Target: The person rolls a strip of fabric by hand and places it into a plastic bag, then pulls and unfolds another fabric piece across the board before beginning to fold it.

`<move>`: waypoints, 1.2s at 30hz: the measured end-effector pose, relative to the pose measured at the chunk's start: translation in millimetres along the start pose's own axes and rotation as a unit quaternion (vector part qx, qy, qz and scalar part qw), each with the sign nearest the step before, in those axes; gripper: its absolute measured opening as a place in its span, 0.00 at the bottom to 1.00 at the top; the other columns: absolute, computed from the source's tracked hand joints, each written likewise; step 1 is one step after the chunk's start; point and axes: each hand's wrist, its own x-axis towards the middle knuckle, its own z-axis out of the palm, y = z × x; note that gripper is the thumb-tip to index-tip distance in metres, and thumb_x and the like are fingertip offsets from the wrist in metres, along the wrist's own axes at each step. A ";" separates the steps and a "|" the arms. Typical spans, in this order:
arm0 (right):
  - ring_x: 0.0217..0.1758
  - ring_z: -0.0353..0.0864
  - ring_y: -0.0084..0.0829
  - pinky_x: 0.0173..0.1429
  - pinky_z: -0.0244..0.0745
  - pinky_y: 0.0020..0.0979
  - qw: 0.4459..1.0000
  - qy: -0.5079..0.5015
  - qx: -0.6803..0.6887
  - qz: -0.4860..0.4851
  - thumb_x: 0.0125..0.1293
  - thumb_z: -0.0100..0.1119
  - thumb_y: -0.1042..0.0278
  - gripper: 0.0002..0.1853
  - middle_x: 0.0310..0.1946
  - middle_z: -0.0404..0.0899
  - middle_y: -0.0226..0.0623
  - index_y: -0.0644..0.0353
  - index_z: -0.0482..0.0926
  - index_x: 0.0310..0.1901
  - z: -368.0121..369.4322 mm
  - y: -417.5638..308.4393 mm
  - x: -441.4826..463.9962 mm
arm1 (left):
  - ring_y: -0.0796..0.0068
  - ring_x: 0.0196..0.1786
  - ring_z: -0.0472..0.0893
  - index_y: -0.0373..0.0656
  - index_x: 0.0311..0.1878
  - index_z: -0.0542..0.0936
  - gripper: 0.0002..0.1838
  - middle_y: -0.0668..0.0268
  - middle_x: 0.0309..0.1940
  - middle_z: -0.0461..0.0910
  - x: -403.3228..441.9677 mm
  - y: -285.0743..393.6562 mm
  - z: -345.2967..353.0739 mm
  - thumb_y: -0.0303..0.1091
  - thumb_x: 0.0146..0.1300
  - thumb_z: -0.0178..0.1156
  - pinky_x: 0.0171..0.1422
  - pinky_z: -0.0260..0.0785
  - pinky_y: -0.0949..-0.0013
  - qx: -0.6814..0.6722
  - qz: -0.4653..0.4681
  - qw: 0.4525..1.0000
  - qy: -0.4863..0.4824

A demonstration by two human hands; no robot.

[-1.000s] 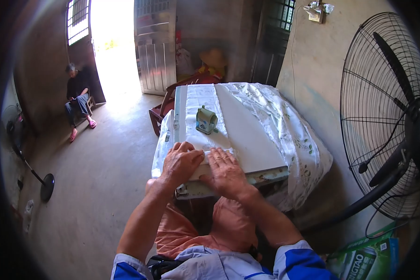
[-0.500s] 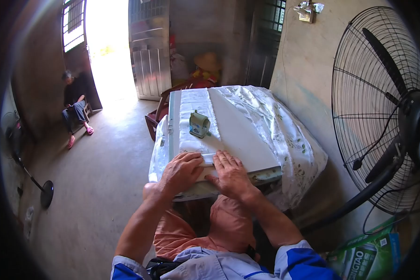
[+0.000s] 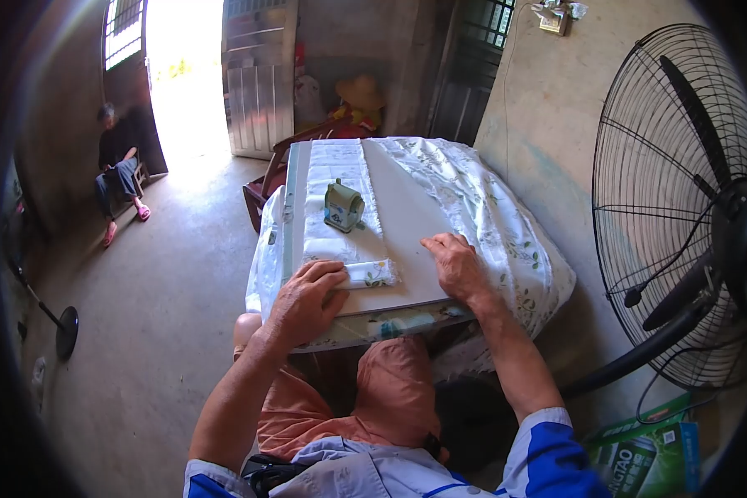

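A long white cloth strip [image 3: 339, 170] lies along the left part of the white board [image 3: 411, 207]. Its near end is a folded band [image 3: 372, 274] with a small floral print. My left hand [image 3: 311, 300] rests on the left end of that band, fingers together; whether it grips the fabric is hidden. Right of the band, my right hand [image 3: 459, 267] is over the bare board, fingers curled, thumb and fingertips close together; anything between them is too small to tell. A small green box-like object [image 3: 343, 206] stands on the strip beyond my left hand.
A white tablecloth with leaf print [image 3: 515, 241] drapes over the table's right side. A large black fan [image 3: 689, 207] stands at the right, a smaller fan [image 3: 66, 332] at the left. A person [image 3: 118, 170] sits by the open doorway. A red-brown chair [image 3: 266, 187] is behind the table.
My right hand has lifted off the folded band and moved right over the board, uncovering its floral end. My left hand has stayed at the band's left end. The view has shifted slightly.
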 end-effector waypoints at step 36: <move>0.50 0.88 0.27 0.55 0.83 0.31 0.910 -0.057 0.367 0.182 0.74 0.66 0.72 0.12 0.48 0.89 0.37 0.64 0.86 0.56 -38.7 19.0 -28.5 | 0.52 0.67 0.80 0.40 0.57 0.85 0.16 0.57 0.61 0.83 -1.4 3.9 0.9 0.32 0.68 0.67 0.73 0.73 0.53 0.008 -0.002 1.000 0.016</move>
